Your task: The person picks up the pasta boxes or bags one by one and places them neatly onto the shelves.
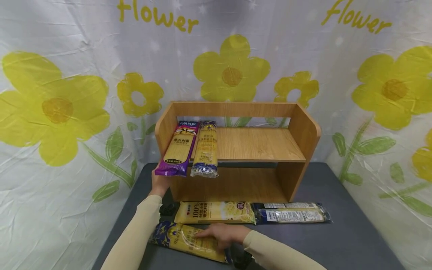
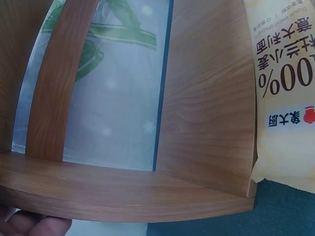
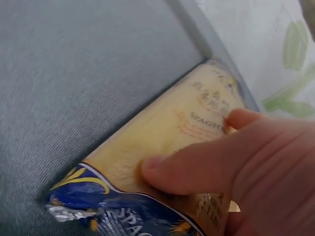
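My right hand (image 1: 224,235) grips a yellow and blue spaghetti pack (image 1: 189,240) lying slantwise on the table. In the right wrist view, the thumb (image 3: 172,172) lies across the spaghetti pack (image 3: 142,137) and another finger is at its side. My left hand (image 1: 161,183) holds the left side of the wooden shelf (image 1: 293,180), just below a purple pasta pack (image 1: 177,150). Its curled fingers (image 2: 39,225) show against the outer side of the panel in the left wrist view; its thumb is hidden. Another spaghetti pack (image 1: 206,148) leans beside the purple one on the upper board.
Before the shelf lie a cream-yellow pasta pack (image 1: 216,212) and a dark pack with a white label (image 1: 293,213), end to end on the dark table (image 1: 347,236). A flower-printed curtain (image 1: 175,67) hangs behind and at both sides.
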A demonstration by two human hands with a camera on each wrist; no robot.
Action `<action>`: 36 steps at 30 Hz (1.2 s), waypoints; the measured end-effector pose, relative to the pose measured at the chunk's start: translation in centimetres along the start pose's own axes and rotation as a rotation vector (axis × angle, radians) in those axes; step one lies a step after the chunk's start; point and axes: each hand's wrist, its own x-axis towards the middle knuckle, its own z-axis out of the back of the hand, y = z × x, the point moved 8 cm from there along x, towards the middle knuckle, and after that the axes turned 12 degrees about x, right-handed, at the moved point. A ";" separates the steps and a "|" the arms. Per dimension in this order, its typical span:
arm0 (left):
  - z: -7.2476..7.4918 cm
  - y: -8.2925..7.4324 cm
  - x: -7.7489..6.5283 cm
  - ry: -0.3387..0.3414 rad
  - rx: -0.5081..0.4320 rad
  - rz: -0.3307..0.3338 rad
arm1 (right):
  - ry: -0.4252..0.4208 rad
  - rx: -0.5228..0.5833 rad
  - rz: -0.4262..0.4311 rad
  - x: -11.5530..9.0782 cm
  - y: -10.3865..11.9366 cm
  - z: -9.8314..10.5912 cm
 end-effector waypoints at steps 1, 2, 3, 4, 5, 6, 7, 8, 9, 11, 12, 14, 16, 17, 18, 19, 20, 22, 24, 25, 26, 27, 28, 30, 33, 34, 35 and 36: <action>0.0 -0.1 0.0 -0.005 0.003 -0.005 | 0.027 0.038 -0.007 0.0 -0.2 -0.1; 0.0 -0.1 0.0 -0.003 0.004 -0.003 | 0.051 0.098 -0.021 -0.1 -0.4 -0.2; 0.0 -0.1 -0.1 0.000 0.001 0.000 | 0.074 0.165 -0.033 -0.1 -0.6 -0.2; -0.1 -0.1 -0.1 0.007 -0.007 0.007 | 0.091 0.226 -0.049 -0.2 -0.7 -0.2; -0.2 0.0 -0.1 0.020 -0.033 0.020 | 0.107 0.292 -0.063 -0.3 -0.8 -0.2; -0.4 0.1 -0.1 0.035 -0.067 0.038 | 0.121 0.346 -0.071 -0.3 -0.8 -0.2; -0.5 0.2 -0.1 0.048 -0.096 0.055 | 0.132 0.391 -0.073 -0.3 -0.8 -0.1; -0.6 0.3 -0.1 0.061 -0.125 0.072 | 0.135 0.421 -0.066 -0.3 -0.7 -0.1; -0.7 0.4 -0.2 0.070 -0.157 0.087 | 0.144 0.439 -0.056 -0.3 -0.6 0.0; -0.9 0.4 -0.2 0.086 -0.182 0.107 | 0.152 0.448 -0.042 -0.3 -0.5 0.0; -0.9 0.4 -0.3 0.088 -0.165 0.107 | 0.160 0.457 -0.042 -0.3 -0.6 -0.1; -1.0 0.4 -0.3 0.094 -0.142 0.107 | 0.170 0.486 -0.054 -0.2 -0.7 -0.3; -1.0 0.5 -0.4 0.100 -0.120 0.106 | 0.176 0.517 -0.070 -0.2 -0.9 -0.5; -1.0 0.5 -0.4 0.103 -0.124 0.111 | 0.177 0.534 -0.073 -0.2 -1.0 -0.7; -1.0 0.5 -0.4 0.103 -0.117 0.110 | 0.180 0.546 -0.072 -0.2 -1.0 -0.8; -1.0 0.6 -0.4 0.102 -0.116 0.112 | 0.178 0.549 -0.067 -0.2 -1.0 -0.9; -1.0 0.6 -0.4 0.104 -0.115 0.113 | 0.174 0.551 -0.060 -0.2 -1.0 -0.9; -0.9 0.6 -0.3 0.097 -0.106 0.106 | 0.168 0.555 -0.044 -0.2 -1.0 -1.0; -0.9 0.5 -0.2 0.090 -0.082 0.088 | 0.165 0.564 -0.033 -0.3 -0.9 -1.1; -0.8 0.5 -0.2 0.087 -0.080 0.082 | 0.164 0.574 -0.029 -0.3 -0.9 -1.1; -0.8 0.4 -0.2 0.087 -0.074 0.076 | 0.165 0.589 -0.027 -0.4 -0.8 -1.2; -0.8 0.4 -0.2 0.083 -0.061 0.067 | 0.166 0.599 -0.027 -0.5 -0.8 -1.2; -0.8 0.4 -0.1 0.083 -0.056 0.063 | 0.170 0.615 -0.027 -0.6 -0.9 -1.3; -0.7 0.4 -0.1 0.082 -0.054 0.057 | 0.178 0.641 -0.025 -0.8 -0.9 -1.5; -0.7 0.4 0.0 0.084 -0.076 0.067 | 0.185 0.664 -0.021 -1.0 -1.2 -1.6; -0.7 0.5 0.0 0.087 -0.087 0.072 | 0.189 0.676 -0.017 -1.1 -1.3 -1.7; -0.7 0.5 0.0 0.085 -0.095 0.076 | 0.190 0.678 -0.016 -1.2 -1.4 -1.7; -0.7 0.5 0.1 0.085 -0.098 0.078 | 0.191 0.679 -0.013 -1.2 -1.4 -1.7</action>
